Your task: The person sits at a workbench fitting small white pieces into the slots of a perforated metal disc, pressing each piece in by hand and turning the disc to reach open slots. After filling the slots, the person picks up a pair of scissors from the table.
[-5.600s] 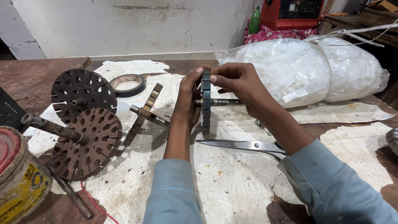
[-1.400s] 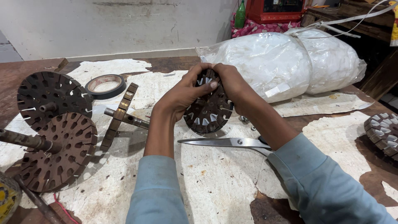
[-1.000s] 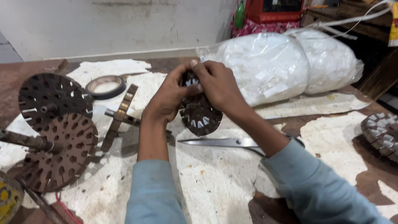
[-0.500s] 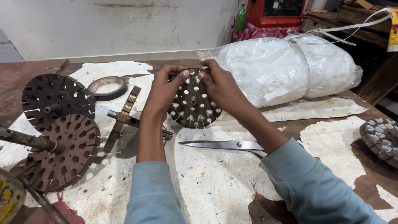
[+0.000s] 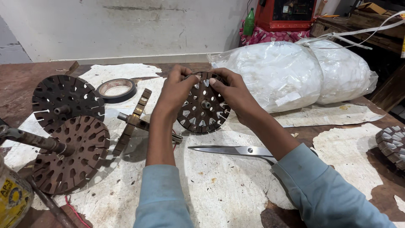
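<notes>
Gripping a slotted brown disc (image 5: 203,109), left hand (image 5: 175,90) and right hand (image 5: 234,93) clamp its rim; white plastic sack (image 5: 274,74) behind.

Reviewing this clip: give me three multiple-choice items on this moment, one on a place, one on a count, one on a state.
1. Where do the scissors lie?
A. On the bench, below the held disc
B. On top of the white bags
C. Inside the tape roll

2. How many slotted discs rest at the left of the bench?
A. One
B. Two
C. Four

3. How is the slotted disc in the middle held?
A. Flat on the bench, untouched
B. By one hand only
C. Tilted up on edge, both hands on its upper rim

Answers:
1 A: the blades lie on the papered bench just below the disc.
2 B: a dark disc and a rusty disc overlap there.
3 C: the left hand and right hand both pinch near the top of its rim.
</notes>
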